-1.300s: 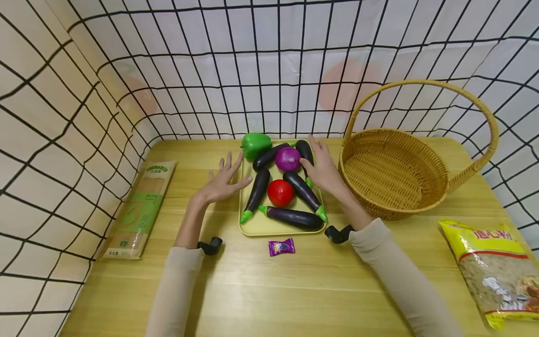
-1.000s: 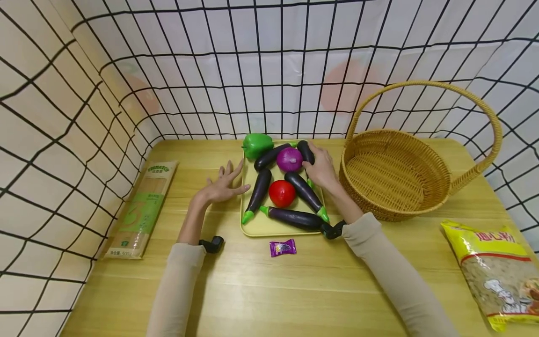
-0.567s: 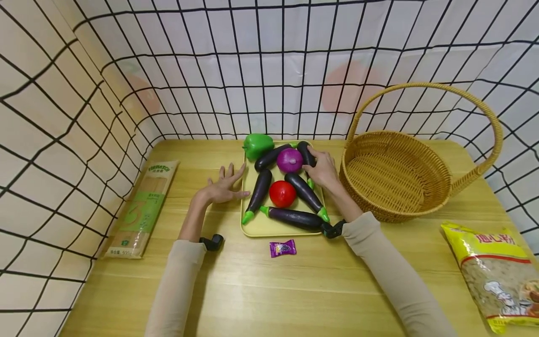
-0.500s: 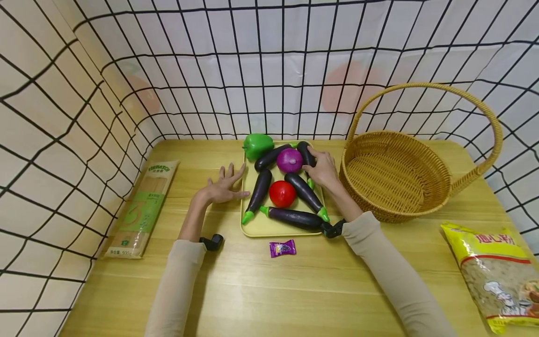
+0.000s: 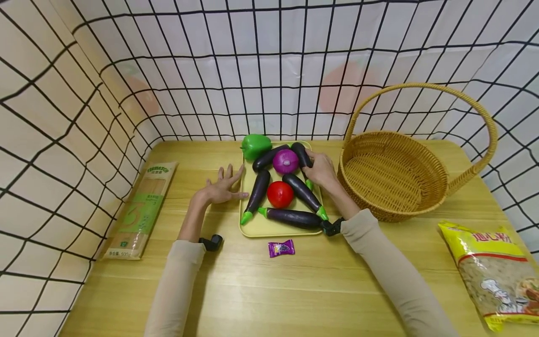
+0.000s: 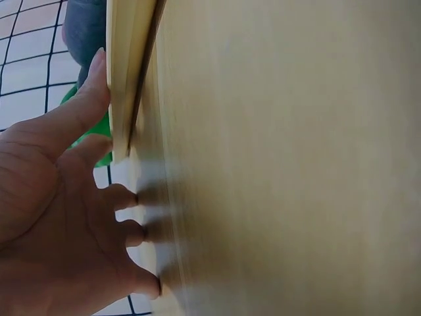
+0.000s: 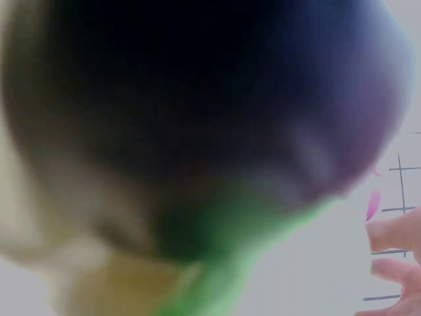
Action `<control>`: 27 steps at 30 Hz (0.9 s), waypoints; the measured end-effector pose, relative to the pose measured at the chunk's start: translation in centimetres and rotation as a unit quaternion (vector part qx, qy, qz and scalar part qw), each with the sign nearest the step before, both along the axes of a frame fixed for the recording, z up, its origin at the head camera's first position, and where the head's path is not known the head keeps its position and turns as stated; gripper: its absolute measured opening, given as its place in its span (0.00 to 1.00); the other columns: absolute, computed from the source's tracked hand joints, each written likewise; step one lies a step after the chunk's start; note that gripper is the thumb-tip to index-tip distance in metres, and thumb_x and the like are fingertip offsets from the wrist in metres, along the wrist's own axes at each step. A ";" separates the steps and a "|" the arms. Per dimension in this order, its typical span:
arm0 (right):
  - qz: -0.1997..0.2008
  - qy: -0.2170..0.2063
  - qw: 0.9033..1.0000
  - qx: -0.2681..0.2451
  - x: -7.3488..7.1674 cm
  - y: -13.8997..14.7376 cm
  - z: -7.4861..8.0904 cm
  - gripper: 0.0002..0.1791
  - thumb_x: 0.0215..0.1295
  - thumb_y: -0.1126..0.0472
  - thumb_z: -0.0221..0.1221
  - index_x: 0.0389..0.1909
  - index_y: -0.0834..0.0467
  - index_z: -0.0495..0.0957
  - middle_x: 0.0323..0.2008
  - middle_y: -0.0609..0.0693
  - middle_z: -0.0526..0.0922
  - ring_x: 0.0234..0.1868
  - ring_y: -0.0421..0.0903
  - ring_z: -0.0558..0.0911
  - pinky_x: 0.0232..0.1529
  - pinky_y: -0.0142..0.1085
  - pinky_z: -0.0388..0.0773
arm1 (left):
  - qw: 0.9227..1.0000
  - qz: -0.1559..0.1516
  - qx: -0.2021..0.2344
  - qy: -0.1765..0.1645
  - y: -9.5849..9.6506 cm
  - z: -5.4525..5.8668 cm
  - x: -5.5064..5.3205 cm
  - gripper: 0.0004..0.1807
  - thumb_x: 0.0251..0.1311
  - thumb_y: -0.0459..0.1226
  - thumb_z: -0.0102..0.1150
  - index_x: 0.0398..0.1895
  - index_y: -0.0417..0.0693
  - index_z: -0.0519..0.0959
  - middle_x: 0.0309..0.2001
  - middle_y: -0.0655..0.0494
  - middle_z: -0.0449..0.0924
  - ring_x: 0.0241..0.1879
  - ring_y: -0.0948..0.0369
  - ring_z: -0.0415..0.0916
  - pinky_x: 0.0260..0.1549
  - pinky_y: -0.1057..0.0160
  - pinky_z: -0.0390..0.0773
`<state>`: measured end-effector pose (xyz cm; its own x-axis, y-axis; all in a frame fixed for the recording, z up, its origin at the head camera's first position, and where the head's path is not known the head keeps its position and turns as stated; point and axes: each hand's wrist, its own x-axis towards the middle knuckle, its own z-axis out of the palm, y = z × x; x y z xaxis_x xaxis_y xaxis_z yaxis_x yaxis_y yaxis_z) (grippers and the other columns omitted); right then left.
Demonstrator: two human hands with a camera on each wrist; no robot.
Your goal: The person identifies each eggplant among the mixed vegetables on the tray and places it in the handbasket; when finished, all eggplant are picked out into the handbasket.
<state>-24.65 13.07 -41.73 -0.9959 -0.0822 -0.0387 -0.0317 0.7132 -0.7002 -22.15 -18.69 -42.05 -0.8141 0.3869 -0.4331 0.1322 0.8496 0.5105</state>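
A pale yellow tray (image 5: pixel 261 229) holds several dark eggplants, a purple onion (image 5: pixel 285 161), a red tomato (image 5: pixel 280 194) and a green bell pepper (image 5: pixel 255 147). My right hand (image 5: pixel 322 169) pinches the eggplant (image 5: pixel 301 153) at the tray's back right corner, thumb and forefinger at its side. Close up in the right wrist view, a blurred eggplant (image 7: pixel 217 99) covers most of the frame. My left hand (image 5: pixel 222 188) has its fingers spread at the tray's left side. In the left wrist view its thumb (image 6: pixel 79 112) lies against the tray rim (image 6: pixel 125 79) and other fingertips reach the table.
Right of the tray stands a wicker basket (image 5: pixel 429 199) with a tall handle. A purple-wrapped candy (image 5: pixel 281 248) lies in front of the tray. A noodle packet (image 5: pixel 141 210) is at left, a yellow-topped bag (image 5: pixel 490 271) at right. Black netting (image 5: pixel 280 84) rises behind the table.
My right hand has come down to the back right eggplant and taken hold of it. That eggplant and the onion have shifted slightly left. My left hand has settled at the tray's edge.
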 end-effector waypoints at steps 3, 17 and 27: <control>0.001 -0.019 1.000 -0.009 0.0 0.2 0.1 0.38 0.67 0.66 0.57 0.79 0.61 0.61 0.55 0.69 0.82 0.33 0.50 0.79 0.31 0.30 0.72 | 1.000 -0.001 0.001 0.000 0.1 -0.1 -0.1 0.51 0.74 0.57 0.54 0.85 0.61 0.32 0.82 0.41 0.14 0.80 0.39 0.09 0.71 0.23 0.19; 0.012 -0.041 0.998 -0.037 0.4 0.5 2.2 0.38 0.70 0.67 0.54 0.81 0.60 0.56 0.53 0.71 0.84 0.25 0.44 0.80 0.20 0.28 0.71 | 1.000 0.000 0.000 0.001 -0.1 -0.2 -0.1 0.52 0.73 0.57 0.55 0.85 0.61 0.32 0.82 0.41 0.14 0.80 0.39 0.09 0.71 0.23 0.19; 0.034 -0.057 0.997 -0.046 1.5 1.5 4.7 0.38 0.74 0.65 0.55 0.82 0.55 0.55 0.61 0.71 0.79 0.56 0.61 0.83 0.35 0.26 0.74 | 1.000 -0.002 0.003 0.003 0.0 -0.1 0.0 0.52 0.73 0.56 0.55 0.85 0.60 0.32 0.82 0.41 0.14 0.80 0.39 0.10 0.71 0.23 0.19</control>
<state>-23.17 14.56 -37.08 -0.9774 -0.1585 -0.1399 0.0050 0.6443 -0.7647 -22.18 -18.71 -42.13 -0.8149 0.3922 -0.4267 0.1381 0.8464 0.5143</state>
